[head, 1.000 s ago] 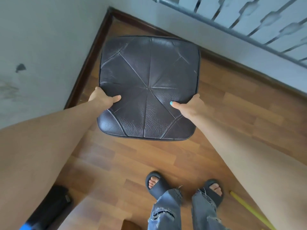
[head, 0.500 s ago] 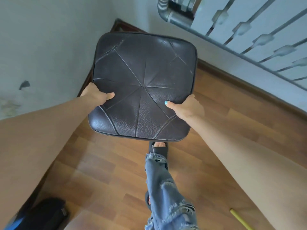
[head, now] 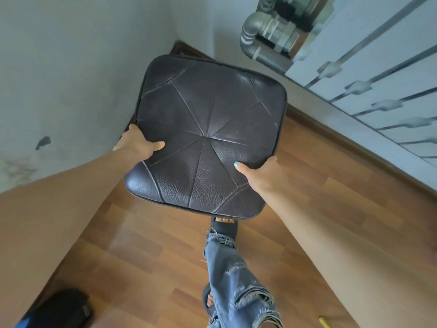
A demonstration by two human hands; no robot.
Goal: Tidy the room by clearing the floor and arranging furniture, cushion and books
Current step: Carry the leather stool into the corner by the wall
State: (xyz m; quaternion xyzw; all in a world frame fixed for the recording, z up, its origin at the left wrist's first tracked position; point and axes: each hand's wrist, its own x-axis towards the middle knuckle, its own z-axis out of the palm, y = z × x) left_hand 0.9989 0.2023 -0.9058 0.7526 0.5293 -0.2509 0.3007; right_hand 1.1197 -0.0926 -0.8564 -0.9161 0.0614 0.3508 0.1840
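A square dark leather cushion (head: 208, 129) with stitched seams is held up in front of me, above the wooden floor (head: 146, 256) near the room's corner. My left hand (head: 137, 143) grips its left edge, thumb on top and fingers hidden underneath. My right hand (head: 262, 171) grips the near right edge the same way, thumb pressed on the leather. The cushion hides the floor corner behind it.
A grey wall (head: 71, 67) stands at the left, a white railing (head: 369, 86) and a metal pipe (head: 255, 41) at the upper right. A black bag (head: 61, 308) lies bottom left, a yellow stick (head: 325, 323) bottom right. My legs in torn jeans (head: 234, 280) are below the cushion.
The cushion has come up and closer to the corner in both hands. One leg has stepped forward under it, and the view has tilted up toward the pipe.
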